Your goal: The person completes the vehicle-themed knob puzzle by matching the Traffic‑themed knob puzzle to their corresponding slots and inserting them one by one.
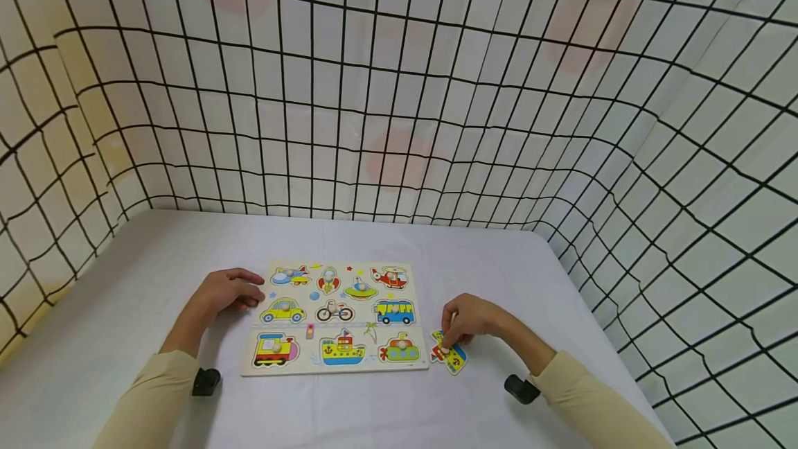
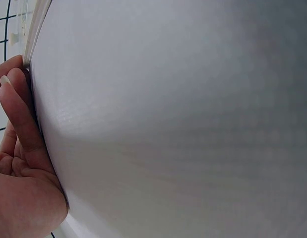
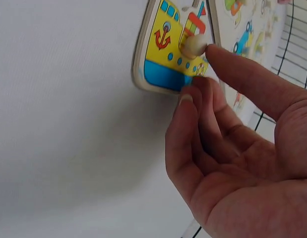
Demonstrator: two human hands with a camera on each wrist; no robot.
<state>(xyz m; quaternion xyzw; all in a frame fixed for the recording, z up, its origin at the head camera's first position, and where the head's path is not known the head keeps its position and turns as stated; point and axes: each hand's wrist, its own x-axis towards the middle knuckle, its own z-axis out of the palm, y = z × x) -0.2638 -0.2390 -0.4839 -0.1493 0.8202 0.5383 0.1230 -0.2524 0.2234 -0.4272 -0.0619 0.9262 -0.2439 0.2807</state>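
Observation:
My left hand [image 1: 227, 291] rests on the table at the left side of a wooden puzzle board [image 1: 368, 277]. Its fingertips touch the board's edge, which the left wrist view shows at the upper left. Just right of the board, my right hand [image 1: 472, 317] pinches a ship puzzle piece [image 1: 457, 361]. This piece [image 3: 163, 54] is yellow and blue, with a red anchor. In the right wrist view my thumb is against its pale knob [image 3: 195, 44], and my curled fingers are at its lower edge. The board carries several vehicle pictures, including a ship picture [image 1: 342, 350].
A white cloth covers the table [image 1: 486, 255]. Black grid netting [image 1: 374, 82] over white sheeting rises behind it and on both sides. A black wrist camera [image 1: 206, 382] sits at the left cuff, another [image 1: 521, 389] at the right cuff.

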